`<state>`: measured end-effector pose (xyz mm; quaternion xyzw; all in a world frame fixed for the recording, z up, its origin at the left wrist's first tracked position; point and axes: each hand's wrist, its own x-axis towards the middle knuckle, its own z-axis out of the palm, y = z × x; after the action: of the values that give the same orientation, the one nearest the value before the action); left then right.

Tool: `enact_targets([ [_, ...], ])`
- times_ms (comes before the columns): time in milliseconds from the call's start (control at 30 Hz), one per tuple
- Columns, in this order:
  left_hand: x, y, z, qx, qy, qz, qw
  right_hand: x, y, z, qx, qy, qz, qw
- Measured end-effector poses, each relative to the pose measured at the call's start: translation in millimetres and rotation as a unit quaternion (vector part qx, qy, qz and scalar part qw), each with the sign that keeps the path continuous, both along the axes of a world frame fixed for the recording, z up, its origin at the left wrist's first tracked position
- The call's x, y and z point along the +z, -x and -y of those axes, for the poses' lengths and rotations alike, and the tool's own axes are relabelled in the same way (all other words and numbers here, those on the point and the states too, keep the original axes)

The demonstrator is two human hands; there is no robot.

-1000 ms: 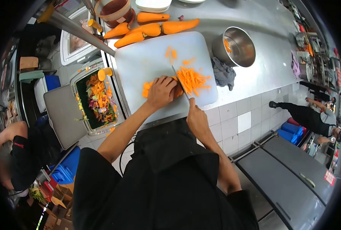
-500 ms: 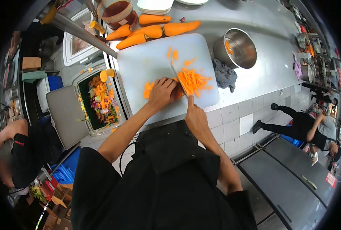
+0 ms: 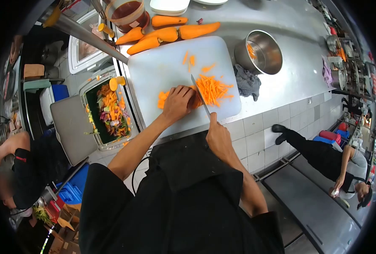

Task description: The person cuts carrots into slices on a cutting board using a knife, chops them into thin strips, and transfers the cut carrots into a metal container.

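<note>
I see the right hand (image 3: 220, 136) and knife (image 3: 201, 96) slightly nearer the apron (image 3: 188, 182) than before. The co-worker (image 3: 323, 160) now covers more of the grey cabinet (image 3: 296, 199).

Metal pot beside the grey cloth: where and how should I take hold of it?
I'd pinch the metal pot by its right rim, from above: no handle shows, the mouth is open, its carrot strips lie left, and the grey cloth sits near-left.
</note>
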<state>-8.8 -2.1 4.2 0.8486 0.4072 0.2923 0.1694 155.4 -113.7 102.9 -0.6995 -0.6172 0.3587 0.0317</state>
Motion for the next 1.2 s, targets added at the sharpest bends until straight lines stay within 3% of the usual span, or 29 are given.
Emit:
enact_targets([
  [133,2.4,2.5,2.9,-0.008,0.003,-0.003,1.0,6.6,3.4,20.8,0.005,0.007,0.06,0.998],
  [200,1.5,1.0,2.8,0.004,-0.003,0.0,1.0,-31.9,-2.3,19.4,0.016,-0.105,0.032,0.994],
  [333,-2.5,2.6,4.5,-0.001,-0.002,-0.018,1.0,-34.7,1.6,2.7,0.01,-0.069,0.021,0.997],
  [500,0.6,0.9,3.0,-0.01,-0.008,0.012,1.0,21.3,-0.9,10.1,0.018,-0.038,0.02,0.999],
  [633,2.4,1.9,1.5,-0.003,-0.007,-0.008,1.0,-10.2,-2.2,23.8,0.01,-0.023,0.034,0.999],
  [700,0.0,2.4,3.6,-0.005,0.001,-0.023,1.0,-31.5,-0.2,5.9,0.023,-0.093,0.011,0.995],
  [1000,-2.0,1.3,3.6,-0.004,-0.013,-0.002,1.0,16.7,2.5,19.0,0.024,-0.019,0.051,0.998],
  [1067,0.4,2.2,1.4,-0.001,-0.007,-0.011,1.0,-24.2,2.0,9.6,0.032,-0.06,0.046,0.997],
  [1200,3.8,2.5,1.6,-0.008,-0.004,0.008,1.0,-37.5,0.8,4.9,0.037,-0.09,0.053,0.994],
])
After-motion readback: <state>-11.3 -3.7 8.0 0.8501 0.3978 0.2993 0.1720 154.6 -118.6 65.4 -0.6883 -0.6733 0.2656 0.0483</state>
